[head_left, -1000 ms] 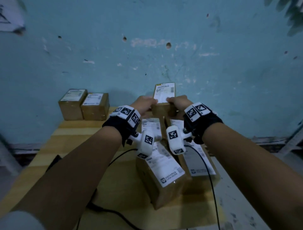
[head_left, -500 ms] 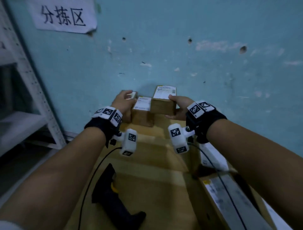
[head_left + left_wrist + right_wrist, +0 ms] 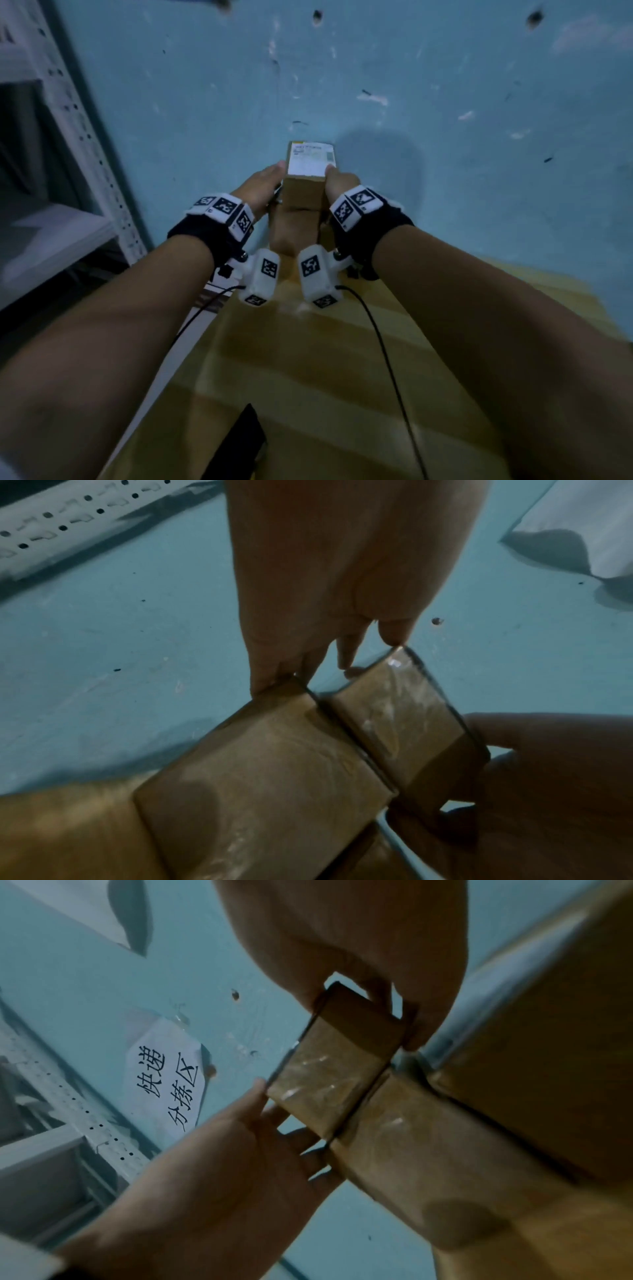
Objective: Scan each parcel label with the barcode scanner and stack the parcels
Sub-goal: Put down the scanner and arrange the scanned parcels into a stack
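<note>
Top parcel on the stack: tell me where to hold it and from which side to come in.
Hold the top parcel by its two opposite short side walls, one hand from each side, as the left hand and right hand do now. The label faces up and the lower parcel blocks the underside, so only the flat sides are free for fingers.
</note>
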The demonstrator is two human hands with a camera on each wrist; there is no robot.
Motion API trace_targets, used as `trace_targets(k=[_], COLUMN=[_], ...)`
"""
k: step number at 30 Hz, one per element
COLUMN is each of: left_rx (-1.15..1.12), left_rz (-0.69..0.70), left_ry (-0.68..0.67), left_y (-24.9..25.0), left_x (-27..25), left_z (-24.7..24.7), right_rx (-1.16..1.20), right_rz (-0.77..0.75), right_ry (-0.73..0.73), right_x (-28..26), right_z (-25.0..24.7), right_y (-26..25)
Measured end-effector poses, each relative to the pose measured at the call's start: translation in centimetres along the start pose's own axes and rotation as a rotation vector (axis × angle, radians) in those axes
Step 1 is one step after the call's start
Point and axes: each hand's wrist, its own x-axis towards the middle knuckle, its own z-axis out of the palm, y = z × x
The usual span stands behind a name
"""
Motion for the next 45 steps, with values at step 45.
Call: trace_targets(k=[45], left_rx=[0.015], left_rz=[-0.198], left_ry=[-0.406], left_y=[4.0], left_x=[-35.8], left_z=[17.0], right_rx=[0.066], right_rz=[0.181], right_ry=[0.043], right_x=[-33.7], right_z=[-24.3], right_y=[13.5])
